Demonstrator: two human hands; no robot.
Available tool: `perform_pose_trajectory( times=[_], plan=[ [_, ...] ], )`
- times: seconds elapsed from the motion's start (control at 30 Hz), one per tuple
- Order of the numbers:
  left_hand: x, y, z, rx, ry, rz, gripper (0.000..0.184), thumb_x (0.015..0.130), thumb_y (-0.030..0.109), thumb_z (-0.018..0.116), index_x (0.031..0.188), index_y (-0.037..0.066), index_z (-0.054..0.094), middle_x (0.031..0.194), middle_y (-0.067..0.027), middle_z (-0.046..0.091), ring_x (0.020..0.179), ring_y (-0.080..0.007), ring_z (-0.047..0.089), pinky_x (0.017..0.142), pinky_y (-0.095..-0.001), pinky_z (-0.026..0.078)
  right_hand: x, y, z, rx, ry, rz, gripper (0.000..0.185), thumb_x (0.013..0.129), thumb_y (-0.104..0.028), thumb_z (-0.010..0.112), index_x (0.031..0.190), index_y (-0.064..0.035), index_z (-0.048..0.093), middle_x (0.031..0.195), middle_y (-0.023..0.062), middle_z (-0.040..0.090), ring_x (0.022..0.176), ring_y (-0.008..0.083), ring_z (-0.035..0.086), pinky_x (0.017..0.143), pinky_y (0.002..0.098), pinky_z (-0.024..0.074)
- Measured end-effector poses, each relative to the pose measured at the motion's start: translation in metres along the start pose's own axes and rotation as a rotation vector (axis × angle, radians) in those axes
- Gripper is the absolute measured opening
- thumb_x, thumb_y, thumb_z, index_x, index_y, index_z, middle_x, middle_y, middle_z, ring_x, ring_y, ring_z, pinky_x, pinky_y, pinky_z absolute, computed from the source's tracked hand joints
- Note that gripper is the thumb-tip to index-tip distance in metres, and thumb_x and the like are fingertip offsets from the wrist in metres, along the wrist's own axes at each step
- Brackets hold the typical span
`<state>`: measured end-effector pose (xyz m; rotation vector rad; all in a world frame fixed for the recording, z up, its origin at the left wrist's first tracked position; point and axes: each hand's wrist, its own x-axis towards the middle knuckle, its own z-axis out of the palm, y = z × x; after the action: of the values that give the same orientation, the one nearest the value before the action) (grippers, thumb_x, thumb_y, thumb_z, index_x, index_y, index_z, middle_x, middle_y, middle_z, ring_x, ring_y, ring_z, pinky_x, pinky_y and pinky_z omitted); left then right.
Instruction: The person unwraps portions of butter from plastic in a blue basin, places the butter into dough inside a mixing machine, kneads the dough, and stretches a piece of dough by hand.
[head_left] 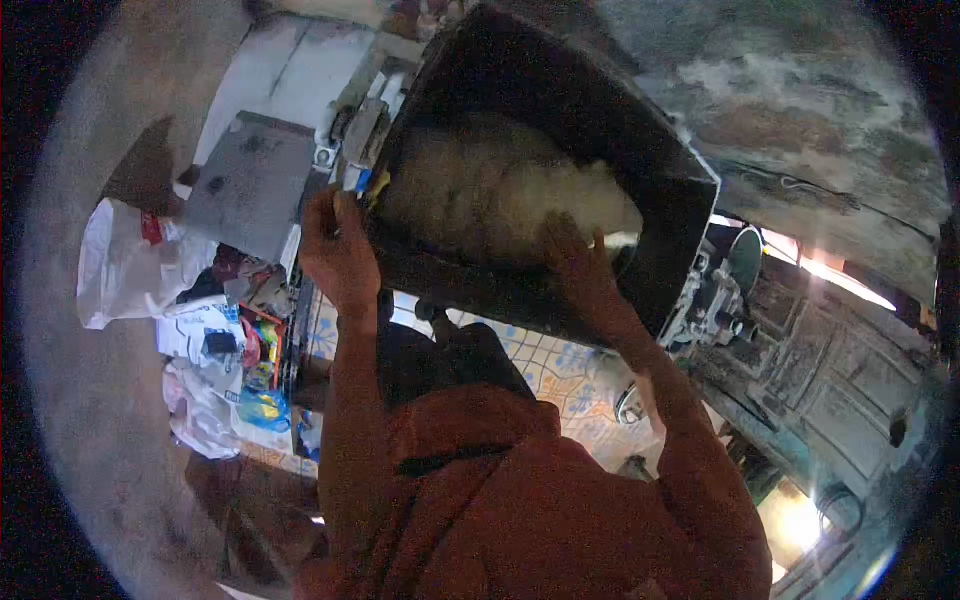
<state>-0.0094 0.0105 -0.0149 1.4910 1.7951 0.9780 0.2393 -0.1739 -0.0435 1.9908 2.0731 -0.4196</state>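
Inside a deep dark bin (690, 215) lies a large pale, lumpy, fluffy-looking mass (470, 185); dim light hides what it is made of. My right hand (580, 260) reaches over the bin's near wall, fingers stretched out and apart on the lower right part of the mass. At the bin's left edge, my left hand (341, 250) is raised with thumb and fingers curled together. Anything inside that pinch is too small to make out. A small blue and yellow part (372, 186) shows just beside its fingertips.
Metal machine parts (718, 305) sit on the bin's right side. Left of it are a grey panel (250, 180) and several plastic bags (150, 265). Patterned floor tiles (560, 375) show below, and a worn wooden panel (830, 360) stands at right.
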Motion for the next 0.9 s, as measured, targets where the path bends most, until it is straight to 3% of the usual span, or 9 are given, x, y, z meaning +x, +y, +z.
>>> perform_pose_trajectory(
  times=[0.1,0.17,0.3,0.4,0.47,0.63,0.7,0.83,0.9],
  plan=[
    [0.000,-0.009,0.002,-0.037,0.019,0.095,0.020,0.090,0.016,0.060,0.100,0.000,0.065,0.084,-0.0092,0.066,0.075,-0.0166,0.060,0.071,-0.0314,0.048,0.000,0.026,-0.065,0.611,-0.323,0.249,0.041,0.087,-0.020,0.060,0.122,-0.0014,0.052,0.111,0.0135,0.061,0.106,0.0294,0.059,0.092,0.0430,0.0465],
    [0.001,-0.004,0.001,-0.084,0.012,0.062,0.020,0.090,0.016,0.060,0.100,0.000,0.065,0.083,-0.0092,0.066,0.075,-0.0165,0.060,0.071,-0.0314,0.048,-0.018,0.052,-0.071,1.374,-0.195,0.589,0.032,0.087,-0.015,0.059,0.115,0.0002,0.056,0.096,0.0096,0.066,0.091,0.0246,0.064,0.083,0.0361,0.0514],
    [-0.001,-0.008,0.001,-0.044,0.023,0.100,0.020,0.090,0.016,0.060,0.101,-0.001,0.065,0.085,-0.0095,0.066,0.076,-0.0157,0.060,0.072,-0.0308,0.048,-0.025,0.109,-0.068,1.690,0.184,0.376,0.027,0.091,-0.011,0.055,0.115,0.0011,0.055,0.107,0.0105,0.061,0.097,0.0172,0.060,0.082,0.0292,0.0508],
    [0.001,-0.003,0.000,-0.033,-0.006,-0.012,0.022,0.090,0.016,0.060,0.102,-0.002,0.064,0.088,-0.0096,0.066,0.079,-0.0155,0.060,0.074,-0.0301,0.048,0.001,0.108,-0.048,1.153,0.468,0.472,0.029,0.093,-0.011,0.053,0.120,-0.0003,0.052,0.114,0.0112,0.058,0.103,0.0174,0.057,0.087,0.0320,0.0488],
    [0.001,-0.009,0.003,-0.094,0.018,-0.015,0.023,0.090,0.017,0.060,0.102,-0.002,0.064,0.090,-0.0094,0.066,0.080,-0.0155,0.060,0.075,-0.0298,0.048,0.022,0.086,-0.021,1.025,0.437,0.481,0.034,0.093,-0.012,0.054,0.126,-0.0016,0.050,0.118,0.0117,0.057,0.107,0.0196,0.056,0.093,0.0357,0.0463],
    [0.003,-0.012,0.002,-0.094,0.040,0.002,0.025,0.090,0.019,0.061,0.103,-0.002,0.064,0.093,-0.0096,0.066,0.083,-0.0165,0.060,0.077,-0.0302,0.047,0.012,0.110,0.082,2.235,-0.219,0.377,0.036,0.091,-0.019,0.056,0.124,-0.0040,0.054,0.127,0.0140,0.055,0.114,0.0255,0.055,0.096,0.0394,0.0447],
    [0.002,-0.013,0.005,-0.132,0.023,0.043,0.026,0.090,0.020,0.061,0.104,-0.002,0.063,0.094,-0.0100,0.066,0.083,-0.0169,0.060,0.077,-0.0307,0.047,0.009,0.118,0.057,1.817,-0.283,0.305,0.034,0.090,-0.020,0.057,0.121,-0.0052,0.056,0.125,0.0143,0.057,0.112,0.0257,0.057,0.093,0.0393,0.0466],
    [0.003,-0.005,0.002,-0.109,-0.005,-0.061,0.030,0.090,0.024,0.060,0.106,-0.001,0.063,0.096,-0.0131,0.067,0.086,-0.0198,0.062,0.078,-0.0344,0.048,0.032,0.127,0.020,0.163,-0.005,0.164,0.034,0.082,-0.021,0.064,0.113,-0.0055,0.061,0.104,0.0131,0.065,0.091,0.0278,0.065,0.080,0.0405,0.0520],
    [0.001,-0.002,0.000,-0.060,-0.020,-0.050,0.026,0.089,0.020,0.061,0.106,-0.001,0.064,0.095,-0.0139,0.067,0.086,-0.0204,0.063,0.077,-0.0344,0.049,0.016,0.117,-0.003,-0.080,-0.218,0.322,0.031,0.081,-0.022,0.064,0.108,-0.0055,0.063,0.097,0.0129,0.067,0.082,0.0302,0.066,0.076,0.0417,0.0526]
  ],
)
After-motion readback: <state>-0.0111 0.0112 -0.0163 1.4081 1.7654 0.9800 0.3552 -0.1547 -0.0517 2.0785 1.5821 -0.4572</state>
